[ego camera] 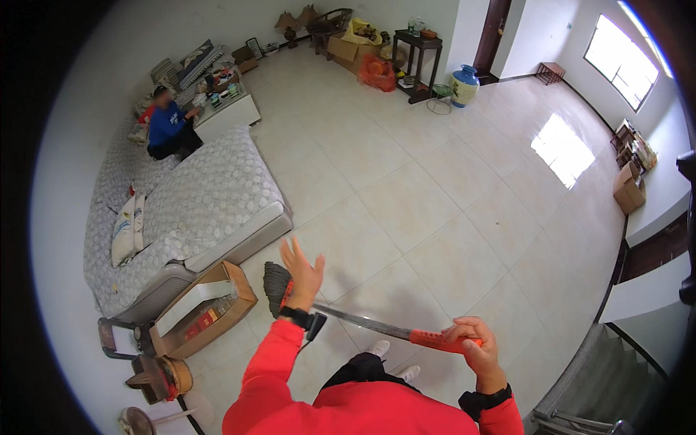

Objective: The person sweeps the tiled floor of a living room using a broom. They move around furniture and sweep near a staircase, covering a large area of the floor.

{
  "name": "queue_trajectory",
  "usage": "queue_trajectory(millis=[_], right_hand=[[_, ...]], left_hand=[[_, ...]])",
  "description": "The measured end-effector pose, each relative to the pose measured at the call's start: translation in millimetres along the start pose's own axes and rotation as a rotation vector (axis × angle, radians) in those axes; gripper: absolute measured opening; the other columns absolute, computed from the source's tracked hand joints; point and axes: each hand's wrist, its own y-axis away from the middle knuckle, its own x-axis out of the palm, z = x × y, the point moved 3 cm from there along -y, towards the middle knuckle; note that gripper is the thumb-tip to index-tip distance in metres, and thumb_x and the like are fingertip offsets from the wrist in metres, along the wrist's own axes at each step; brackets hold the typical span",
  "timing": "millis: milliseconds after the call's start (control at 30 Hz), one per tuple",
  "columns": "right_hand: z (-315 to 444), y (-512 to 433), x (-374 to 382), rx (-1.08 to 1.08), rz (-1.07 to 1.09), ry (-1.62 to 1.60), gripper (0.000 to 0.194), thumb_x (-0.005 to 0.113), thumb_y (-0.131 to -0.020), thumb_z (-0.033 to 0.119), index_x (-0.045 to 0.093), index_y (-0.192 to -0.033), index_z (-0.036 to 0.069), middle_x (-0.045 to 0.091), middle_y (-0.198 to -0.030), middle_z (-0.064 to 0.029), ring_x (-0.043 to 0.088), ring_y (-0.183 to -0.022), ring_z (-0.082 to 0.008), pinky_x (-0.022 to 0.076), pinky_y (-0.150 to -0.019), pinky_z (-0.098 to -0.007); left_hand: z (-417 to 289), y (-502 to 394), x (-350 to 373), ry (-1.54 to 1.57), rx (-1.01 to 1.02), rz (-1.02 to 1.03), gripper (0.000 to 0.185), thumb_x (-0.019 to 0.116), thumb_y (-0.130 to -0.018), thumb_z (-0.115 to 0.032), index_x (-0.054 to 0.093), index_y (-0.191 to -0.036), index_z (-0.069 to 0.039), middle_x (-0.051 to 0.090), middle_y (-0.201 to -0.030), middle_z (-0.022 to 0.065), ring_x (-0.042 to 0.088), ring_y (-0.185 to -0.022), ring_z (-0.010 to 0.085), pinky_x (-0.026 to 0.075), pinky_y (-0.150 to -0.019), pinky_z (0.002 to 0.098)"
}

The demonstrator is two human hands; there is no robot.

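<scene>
A broom (pixel 375 325) lies across in front of my body, with a grey metallic-looking handle and an orange grip. My right hand (pixel 474 342) has its fingers around the end of the orange grip. Over at the left, the broom's dark grey bristle head (pixel 274 285) fans out, with an orange part where it meets the handle. In front of that part is my left hand (pixel 303 272), its fingers spread and nothing in them. My left wrist hides the join of handle and head. Both wrists wear black straps.
An open cardboard box (pixel 239 283) stands left, beside a sofa with a patterned cover (pixel 212 196). A person in blue (pixel 168 125) sits farther back by a low table (pixel 234 114). Ahead are a dark stand (pixel 418 43) and a blue vase (pixel 465 81). Stairs (pixel 609 375) descend at lower right.
</scene>
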Motion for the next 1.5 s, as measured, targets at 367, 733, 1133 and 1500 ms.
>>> queue_trajectory(millis=[367,733,1133,1500], right_hand=[[20.3,-42.3,31.6,-0.086,0.255,-0.036,0.028,0.052,-0.084,0.011,0.048,-0.107,-0.005,0.058,-0.089,-0.0121,0.055,-0.087,-0.0192,0.0426,-0.081,-0.0335],[66.7,-46.9,145.2,-0.798,0.771,0.477,0.013,0.054,-0.077,-0.003,0.056,-0.089,0.002,0.053,-0.078,-0.0101,0.052,-0.073,-0.0250,0.0430,-0.062,-0.0321],[74.2,-36.9,206.1,-0.821,0.988,0.298,0.015,0.065,-0.070,0.006,0.057,-0.082,0.004,0.054,-0.073,-0.0078,0.050,-0.063,-0.0231,0.0402,-0.057,-0.0325],[83.9,-93.2,281.4,-1.079,0.298,0.464,0.060,0.065,-0.066,0.014,0.043,-0.120,0.006,0.020,-0.131,-0.0283,0.024,-0.120,-0.0444,0.0242,-0.096,-0.0540]], left_hand=[[-101.5,-81.9,-185.2,0.447,0.055,-0.130,0.072,0.046,-0.085,-0.032,0.007,-0.136,0.002,0.000,-0.142,0.0222,0.001,-0.132,0.0315,0.006,-0.105,0.0444],[-166.9,-5.0,-160.1,1.872,-0.728,0.787,0.042,0.037,-0.091,-0.024,0.034,-0.125,0.000,0.045,-0.121,0.0188,0.047,-0.110,0.0288,0.039,-0.093,0.0409],[-143.3,39.6,-200.5,1.591,-0.691,0.821,0.032,0.050,-0.086,-0.015,0.042,-0.115,-0.002,0.053,-0.107,0.0086,0.053,-0.096,0.0160,0.045,-0.082,0.0280],[-141.7,10.1,-343.5,-0.204,0.441,-0.678,0.045,0.055,-0.072,-0.001,0.043,-0.115,-0.003,0.038,-0.121,0.0206,0.038,-0.112,0.0345,0.030,-0.094,0.0435]])
